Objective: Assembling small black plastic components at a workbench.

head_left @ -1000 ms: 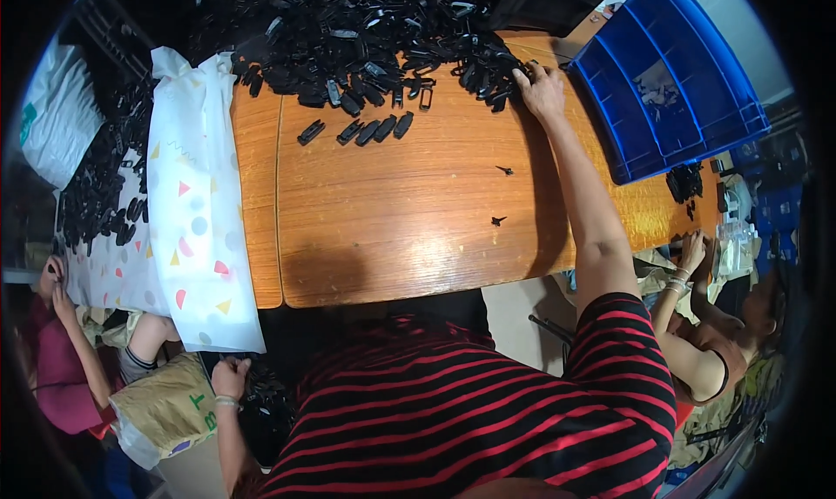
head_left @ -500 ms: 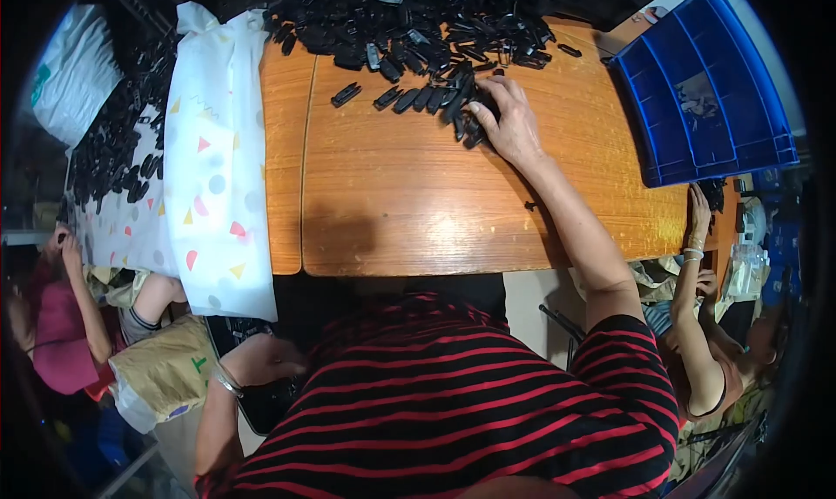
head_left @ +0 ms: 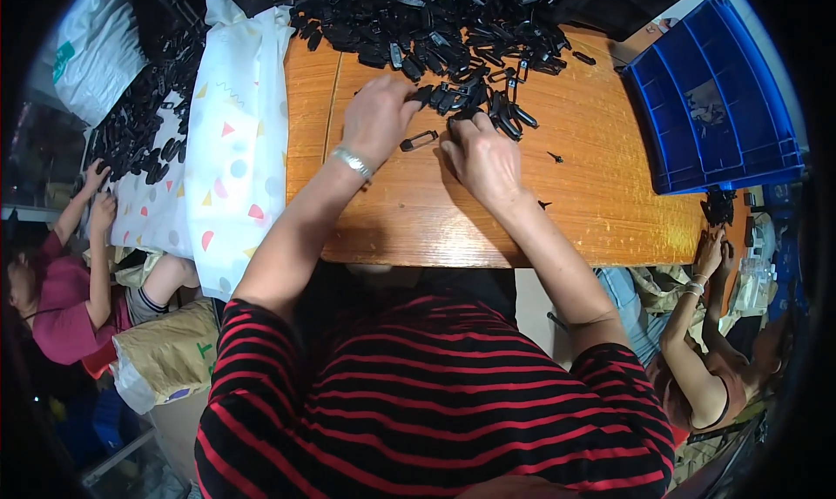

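Left hand [head_left: 380, 118], half-curled, newly brought over brown wooden table [head_left: 418, 225]; oblong black plastic parts [head_left: 455, 98] now touched two-handed, right hand [head_left: 490, 159] half-curled; grips unclear.

Glare on wooden table [head_left: 435, 231], dim surroundings, fisheye bending, black rim

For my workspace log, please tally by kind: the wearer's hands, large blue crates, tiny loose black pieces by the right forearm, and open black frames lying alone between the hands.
Wearer's hands (left, right): 2
Large blue crate: 1
Tiny loose black pieces: 2
Lone open black frame: 1
Total: 6
Heaped black parts overlap; not countable.
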The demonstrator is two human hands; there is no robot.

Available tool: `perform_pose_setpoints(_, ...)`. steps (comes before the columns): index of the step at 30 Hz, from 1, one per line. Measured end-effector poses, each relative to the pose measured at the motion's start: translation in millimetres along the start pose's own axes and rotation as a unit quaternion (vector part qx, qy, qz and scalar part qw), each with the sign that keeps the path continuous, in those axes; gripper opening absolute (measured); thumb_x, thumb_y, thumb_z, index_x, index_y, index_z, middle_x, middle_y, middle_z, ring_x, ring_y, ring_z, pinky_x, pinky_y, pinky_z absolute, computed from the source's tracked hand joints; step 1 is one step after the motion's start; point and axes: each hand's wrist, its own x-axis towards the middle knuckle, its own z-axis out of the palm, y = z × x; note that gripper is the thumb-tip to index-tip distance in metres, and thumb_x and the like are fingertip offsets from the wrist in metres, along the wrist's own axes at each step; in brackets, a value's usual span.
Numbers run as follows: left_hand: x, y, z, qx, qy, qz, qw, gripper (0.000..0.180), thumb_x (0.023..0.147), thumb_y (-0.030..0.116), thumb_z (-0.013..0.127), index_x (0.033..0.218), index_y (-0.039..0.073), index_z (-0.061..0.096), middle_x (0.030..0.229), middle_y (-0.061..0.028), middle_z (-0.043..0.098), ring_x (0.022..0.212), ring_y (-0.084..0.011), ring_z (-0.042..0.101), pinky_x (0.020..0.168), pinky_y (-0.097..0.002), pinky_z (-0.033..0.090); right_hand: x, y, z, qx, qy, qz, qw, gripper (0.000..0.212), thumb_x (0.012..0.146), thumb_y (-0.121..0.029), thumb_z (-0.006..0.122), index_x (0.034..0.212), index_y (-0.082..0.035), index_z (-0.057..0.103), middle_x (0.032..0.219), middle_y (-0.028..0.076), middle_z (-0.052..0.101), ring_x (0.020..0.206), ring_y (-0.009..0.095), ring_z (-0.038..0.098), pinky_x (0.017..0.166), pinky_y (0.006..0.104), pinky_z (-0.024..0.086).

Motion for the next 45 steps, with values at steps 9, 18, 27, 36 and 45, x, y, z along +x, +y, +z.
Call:
perform_pose_setpoints(9,6,-7,28,0.117,-0.018,0.063,0.991,0.012,0.077,0.009,0.070,0.088,0.005,0.066,0.089,-0.0092,0.057,0.089,-0.0279,0.059,0.073,-0.0373,0.051,1,18,20,-0.056,-0.056,-0.004,0.997,0.022,0.077,-0.016,0.071,0.091,-0.002,0.063,0.092,0.017,0.061,0.074,0.035,0.064,0.061,0.0418,0.053)
perform_pose_setpoints(18,-23,-10,6,0.028,-0.037,0.000,0.999,0.010,0.082,0.009,0.066,0.092,0.010,0.068,0.084,-0.0059,0.062,0.076,-0.0259,0.063,0.064,-0.0375,0.051,1,11,-1,0.070,-0.075,0.010,0.995,0.024,0.070,-0.006,0.078,0.088,0.000,0.063,0.088,0.017,0.062,0.075,0.033,0.064,0.065,0.0401,0.052)
perform_pose_setpoints(27,-4,2,19,0.019,-0.080,-0.167,0.982,0.025,0.082,0.033,0.070,0.096,0.013,0.071,0.066,-0.0064,0.066,0.065,-0.0258,0.065,0.059,-0.0366,0.051,4,15,-2,0.249,-0.164,0.125,0.946,0.025,0.080,-0.012,0.077,0.081,-0.001,0.054,0.071,0.007,0.063,0.065,0.013,0.062,0.056,0.0281,0.049)
perform_pose_setpoints(36,6,19,27,-0.007,-0.060,-0.130,0.990,0.025,0.078,0.018,0.072,0.101,0.010,0.068,0.087,-0.0098,0.066,0.081,-0.0270,0.064,0.071,-0.0381,0.051,-1,15,-5,0.453,-0.144,0.205,0.856,0.014,0.092,-0.010,0.064,0.086,-0.002,0.054,0.065,0.002,0.060,0.057,0.006,0.058,0.050,0.0211,0.047)
perform_pose_setpoints(45,12,23,28,-0.003,-0.121,-0.178,0.977,0.024,0.079,0.014,0.070,0.101,0.004,0.065,0.104,-0.0172,0.062,0.093,-0.0347,0.063,0.081,-0.0425,0.051,-8,15,-2,0.185,-0.040,0.048,0.981,0.014,0.086,-0.010,0.067,0.086,0.000,0.058,0.073,0.013,0.066,0.063,0.025,0.065,0.058,0.0333,0.052)
